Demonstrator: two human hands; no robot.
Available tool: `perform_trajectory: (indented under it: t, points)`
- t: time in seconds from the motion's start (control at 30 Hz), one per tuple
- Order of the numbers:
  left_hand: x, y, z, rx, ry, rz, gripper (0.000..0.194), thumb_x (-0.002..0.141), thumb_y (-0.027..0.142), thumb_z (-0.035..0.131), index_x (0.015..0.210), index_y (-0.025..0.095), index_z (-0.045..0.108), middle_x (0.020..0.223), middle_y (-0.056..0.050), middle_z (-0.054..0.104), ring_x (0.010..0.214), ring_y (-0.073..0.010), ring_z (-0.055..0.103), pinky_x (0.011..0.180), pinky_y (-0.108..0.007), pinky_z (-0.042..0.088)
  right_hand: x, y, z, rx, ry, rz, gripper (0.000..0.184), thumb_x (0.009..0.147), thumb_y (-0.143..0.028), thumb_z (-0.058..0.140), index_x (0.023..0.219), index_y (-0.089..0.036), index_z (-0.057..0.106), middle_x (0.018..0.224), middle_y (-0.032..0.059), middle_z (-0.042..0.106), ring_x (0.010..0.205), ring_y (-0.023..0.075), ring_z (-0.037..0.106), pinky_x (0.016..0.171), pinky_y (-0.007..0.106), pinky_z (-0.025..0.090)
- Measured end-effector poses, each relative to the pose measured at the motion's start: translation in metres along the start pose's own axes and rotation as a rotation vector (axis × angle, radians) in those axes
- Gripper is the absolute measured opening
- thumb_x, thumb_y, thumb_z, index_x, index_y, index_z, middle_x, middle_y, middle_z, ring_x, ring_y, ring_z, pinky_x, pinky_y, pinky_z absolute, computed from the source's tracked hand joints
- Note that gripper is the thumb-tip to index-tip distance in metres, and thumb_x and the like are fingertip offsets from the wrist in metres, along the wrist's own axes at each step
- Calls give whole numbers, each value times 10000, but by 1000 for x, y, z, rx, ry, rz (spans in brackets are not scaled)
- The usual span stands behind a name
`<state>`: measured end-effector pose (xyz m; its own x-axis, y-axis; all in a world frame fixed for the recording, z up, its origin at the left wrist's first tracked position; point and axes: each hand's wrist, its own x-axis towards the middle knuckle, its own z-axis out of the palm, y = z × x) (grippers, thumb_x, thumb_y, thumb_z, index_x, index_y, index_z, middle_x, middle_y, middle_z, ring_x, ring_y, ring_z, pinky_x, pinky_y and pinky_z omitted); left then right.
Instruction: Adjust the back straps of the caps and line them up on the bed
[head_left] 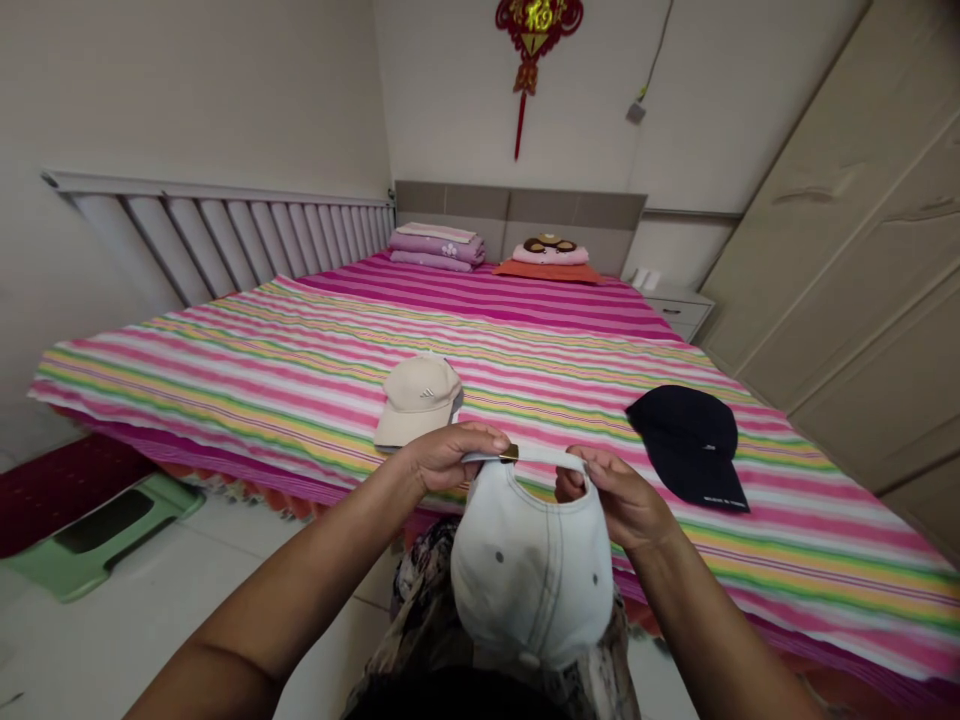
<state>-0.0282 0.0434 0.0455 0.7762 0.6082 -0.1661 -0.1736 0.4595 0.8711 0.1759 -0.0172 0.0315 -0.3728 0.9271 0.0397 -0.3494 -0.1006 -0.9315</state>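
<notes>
A white baseball cap (536,570) hangs in front of me, its back opening and strap turned upward. My left hand (457,455) pinches the strap beside its brass-coloured buckle (509,453). At the other end of the strap, my right hand (616,495) grips the cap's edge, with some fingers hidden behind it. Beyond my left hand a beige baseball cap (420,395) with a small dark logo lies on the bed. A black baseball cap (691,440) rests on the bed to the right, its brim pointing toward me.
The bed (315,330) has a striped cover. Folded purple bedding (437,247) and a pink and orange stack (551,260) sit by the headboard (517,212). A green stool (112,530) stands at left on the floor; a wardrobe (847,250) and nightstand (679,308) are at right.
</notes>
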Motion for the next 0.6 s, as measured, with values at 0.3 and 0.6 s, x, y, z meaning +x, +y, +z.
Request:
perform_trajectory:
  t: [0.3,0.6]
  points:
    - [3,-7,14,-8,56,19,177,478,197,716,552,96,592,454,25,494,398,-49,409,416,-191,285,-10,0,7,49,108,-47,271,588,-404,655,546,-194,489,455,-27,407,419,106,339,426,248,239]
    - [-3,-4,4,-6,-65,44,261,521,302,713,628,74,647,498,-28,571,436,-86,488,438,-192,338,-13,-7,8,-48,99,-124,361,630,-524,572,544,-228,385,431,-60,312,369,93,268,386,254,229]
